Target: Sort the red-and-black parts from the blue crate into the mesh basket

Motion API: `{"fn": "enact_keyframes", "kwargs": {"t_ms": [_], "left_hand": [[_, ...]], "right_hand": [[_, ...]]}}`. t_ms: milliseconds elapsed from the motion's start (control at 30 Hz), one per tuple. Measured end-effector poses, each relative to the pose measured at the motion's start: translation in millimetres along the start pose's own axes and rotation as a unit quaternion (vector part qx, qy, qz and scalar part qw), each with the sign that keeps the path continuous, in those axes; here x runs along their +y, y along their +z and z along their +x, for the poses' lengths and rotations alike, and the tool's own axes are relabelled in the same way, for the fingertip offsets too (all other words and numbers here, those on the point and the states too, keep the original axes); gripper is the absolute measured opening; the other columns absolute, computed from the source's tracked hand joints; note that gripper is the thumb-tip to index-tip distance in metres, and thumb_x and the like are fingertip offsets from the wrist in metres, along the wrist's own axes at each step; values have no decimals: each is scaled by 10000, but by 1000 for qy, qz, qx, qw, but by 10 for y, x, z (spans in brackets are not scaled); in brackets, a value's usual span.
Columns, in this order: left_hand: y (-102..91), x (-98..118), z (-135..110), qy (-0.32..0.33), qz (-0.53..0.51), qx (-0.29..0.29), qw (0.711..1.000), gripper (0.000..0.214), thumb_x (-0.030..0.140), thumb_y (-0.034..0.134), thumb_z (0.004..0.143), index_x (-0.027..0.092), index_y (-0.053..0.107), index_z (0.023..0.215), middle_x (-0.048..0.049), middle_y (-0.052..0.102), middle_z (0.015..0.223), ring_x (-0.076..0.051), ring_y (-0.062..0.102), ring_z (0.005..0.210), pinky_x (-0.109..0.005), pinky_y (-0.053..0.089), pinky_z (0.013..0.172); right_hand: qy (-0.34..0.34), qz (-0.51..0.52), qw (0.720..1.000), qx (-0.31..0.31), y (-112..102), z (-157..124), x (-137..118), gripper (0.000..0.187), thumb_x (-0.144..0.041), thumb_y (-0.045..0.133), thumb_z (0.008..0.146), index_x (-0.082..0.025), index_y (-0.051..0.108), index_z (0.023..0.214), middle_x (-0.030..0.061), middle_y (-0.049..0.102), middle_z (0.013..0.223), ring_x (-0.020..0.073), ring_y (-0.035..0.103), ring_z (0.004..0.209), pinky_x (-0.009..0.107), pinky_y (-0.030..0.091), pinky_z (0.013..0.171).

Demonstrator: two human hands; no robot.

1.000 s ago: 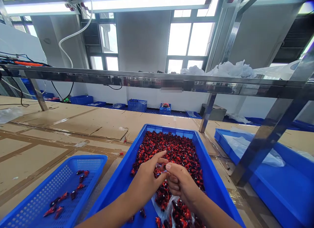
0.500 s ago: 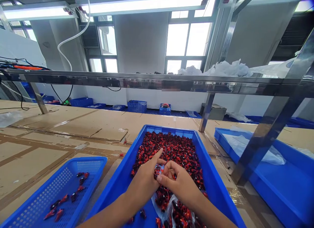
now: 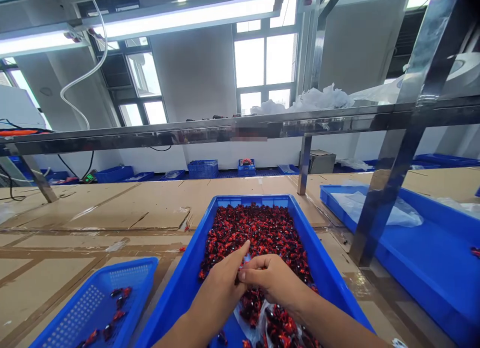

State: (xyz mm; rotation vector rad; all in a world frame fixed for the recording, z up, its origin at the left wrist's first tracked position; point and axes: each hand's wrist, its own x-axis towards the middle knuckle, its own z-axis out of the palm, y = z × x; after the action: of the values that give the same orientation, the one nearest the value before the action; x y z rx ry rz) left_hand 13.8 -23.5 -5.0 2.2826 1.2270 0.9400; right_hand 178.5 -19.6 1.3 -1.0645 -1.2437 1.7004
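A large blue tray point(image 3: 180, 298) in front of me holds a heap of small red and black parts point(image 3: 258, 230) lying on clear plastic film. My left hand point(image 3: 225, 283) and my right hand point(image 3: 272, 278) meet over the heap at the tray's near middle. The left index finger is stretched forward while the other fingers pinch against the right hand. My right hand is curled shut, its fingertips against the left's. What they pinch is hidden between the fingers.
A blue perforated basket point(image 3: 138, 273) at the lower left holds several red and black parts. Another blue tray point(image 3: 423, 248) with clear plastic lies at the right, behind a slanted steel post point(image 3: 390, 173). Cardboard point(image 3: 112, 208) covers the bench; a steel shelf rail point(image 3: 187, 133) crosses above.
The view has swung to the right and tilted. The red part seen between the fingertips earlier is now hidden, and my right hand has curled tighter against the left.
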Motion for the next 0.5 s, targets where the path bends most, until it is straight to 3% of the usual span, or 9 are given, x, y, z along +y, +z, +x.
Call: {"fn": "enact_keyframes", "kwargs": {"t_ms": [67,133,200,267,367,433,500], "left_hand": [[-34,30,2,-31,-36,-16,999,646,118,574,801,276,444,1414,-58,613,1290,-216,616,1112,-387,502,961],[-64,75,-5,-99,-109,-68,987,606,262,547,875,269,377,1456,-38,719,960,-184,684,772,-318,580,689],[-80,117,-12,-168,-195,-128,958,652,380,495,917,247,252,1508,45,621,603,-125,539,433,-224,480,417],[-79,135,-8,-202,-265,-155,930,721,443,491,918,222,168,1523,101,491,471,-93,395,329,-184,393,336],[-69,99,39,-223,-329,-122,910,754,499,540,885,200,212,1494,61,579,579,-81,401,353,-183,400,318],[-76,47,89,-248,-348,-95,899,728,540,566,856,194,301,1438,-24,679,812,-67,424,366,-190,392,290],[-96,-5,138,-260,-357,-85,893,670,596,555,841,175,409,1341,-89,684,984,-51,423,367,-189,376,272]], "right_hand": [[13,22,1000,-5,9,10,-4,171,-299,739,658,-176,623,639,-61,522,486,34,220,346,226,94,364],[17,44,999,-14,0,22,-6,180,-292,723,670,-184,581,643,-90,448,445,30,173,336,222,70,348],[10,66,998,-19,-23,36,-3,194,-304,711,695,-192,555,664,-125,341,410,32,131,346,212,67,348],[-2,87,996,-17,-54,51,0,189,-320,692,722,-194,552,708,-140,284,407,37,116,360,202,68,353],[-36,115,993,2,-111,68,-23,200,-345,676,742,-192,546,740,-137,290,422,41,111,375,199,69,352],[-67,134,989,20,-154,72,-65,246,-375,674,747,-196,511,707,-132,298,446,40,120,383,199,81,350],[-97,145,984,41,-198,70,-119,293,-403,671,752,-194,483,670,-123,320,470,34,137,384,200,95,349]]}}
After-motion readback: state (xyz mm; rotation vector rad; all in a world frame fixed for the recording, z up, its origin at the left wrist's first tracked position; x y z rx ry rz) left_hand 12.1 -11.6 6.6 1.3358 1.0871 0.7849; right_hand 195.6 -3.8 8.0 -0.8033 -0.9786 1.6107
